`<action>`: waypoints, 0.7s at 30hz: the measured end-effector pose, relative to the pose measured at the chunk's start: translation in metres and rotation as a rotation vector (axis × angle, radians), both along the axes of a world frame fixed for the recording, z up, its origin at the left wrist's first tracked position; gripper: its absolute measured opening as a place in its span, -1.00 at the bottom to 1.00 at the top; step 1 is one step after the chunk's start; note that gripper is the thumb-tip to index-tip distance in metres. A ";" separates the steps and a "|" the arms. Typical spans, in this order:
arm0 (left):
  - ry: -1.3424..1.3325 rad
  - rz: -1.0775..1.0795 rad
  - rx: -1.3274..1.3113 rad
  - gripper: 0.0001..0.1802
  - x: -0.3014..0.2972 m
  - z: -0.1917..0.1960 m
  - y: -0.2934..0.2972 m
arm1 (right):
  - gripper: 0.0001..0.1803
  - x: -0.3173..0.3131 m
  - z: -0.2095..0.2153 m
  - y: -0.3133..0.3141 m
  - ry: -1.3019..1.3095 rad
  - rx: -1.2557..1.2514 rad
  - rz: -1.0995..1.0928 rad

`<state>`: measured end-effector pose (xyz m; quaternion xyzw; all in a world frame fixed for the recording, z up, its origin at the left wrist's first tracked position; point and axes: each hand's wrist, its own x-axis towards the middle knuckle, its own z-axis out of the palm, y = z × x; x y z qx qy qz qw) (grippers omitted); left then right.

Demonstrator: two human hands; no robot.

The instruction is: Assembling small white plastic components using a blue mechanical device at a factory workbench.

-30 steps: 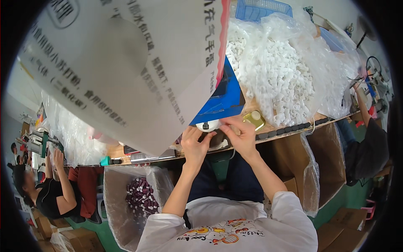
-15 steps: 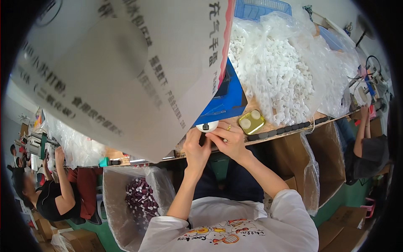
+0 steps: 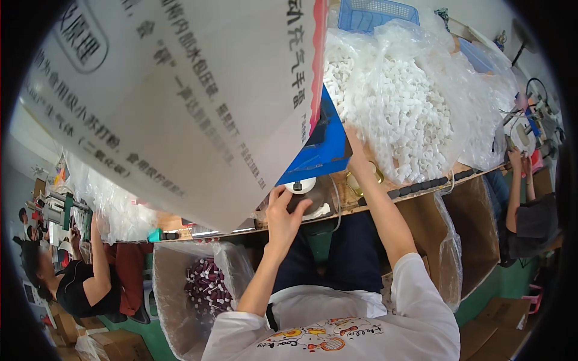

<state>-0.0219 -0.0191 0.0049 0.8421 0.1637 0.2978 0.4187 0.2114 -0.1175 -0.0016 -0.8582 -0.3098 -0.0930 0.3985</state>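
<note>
Where the blue machine housing ends at its lower edge, a white round piece with a black fitting sits just under it, and the person's left hand is right beside that piece, on its near left side. From where I stand, that hand looks half open, thumb parted from the bent fingers, wrist raised from the forearm below; I can't tell whether a fingertip touches the piece. The right hand is at the housing's right edge, the forearm extended nearly straight up and away from the body. It is partly hidden and blurred, so I can't tell whether its fingers are closed on anything. Just right of it and of the housing lies a big heap of white plastic rings in a clear plastic bag. A yellowish clear dish sits right of the housing's lower corner, partly behind the forearm.
</note>
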 end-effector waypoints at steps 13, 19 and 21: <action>-0.091 0.091 -0.005 -0.71 0.012 0.013 -0.008 | -0.81 -0.053 0.047 -0.032 0.351 0.309 0.149; -0.385 0.067 -0.493 -0.71 0.012 0.034 -0.007 | -0.78 -0.108 0.034 -0.010 0.667 0.671 0.319; 0.087 0.039 -0.299 -0.70 0.000 0.028 0.008 | -0.75 -0.110 0.013 -0.017 0.593 0.579 0.294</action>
